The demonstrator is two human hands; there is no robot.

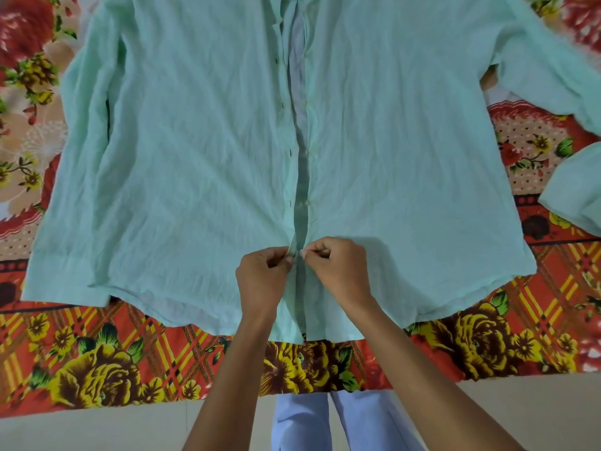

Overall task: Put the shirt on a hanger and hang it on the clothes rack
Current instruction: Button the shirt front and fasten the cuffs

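Observation:
A mint-green long-sleeved shirt (201, 151) lies spread flat, front up, on a flowered bedsheet (97, 359). Its front is unbuttoned from collar to near the hem, with a narrow gap down the middle. My left hand (263, 278) pinches the edge of the left front panel low on the placket. My right hand (338, 271) pinches the right panel's edge directly opposite, the fingertips of both hands almost touching. The right sleeve bends back at the frame's right edge, its cuff (572, 193) lying on the sheet. No hanger or clothes rack is in view.
The bed's near edge runs across the lower frame, with pale floor (97, 428) below it. My legs in light blue trousers (302, 421) stand against the bed between my forearms.

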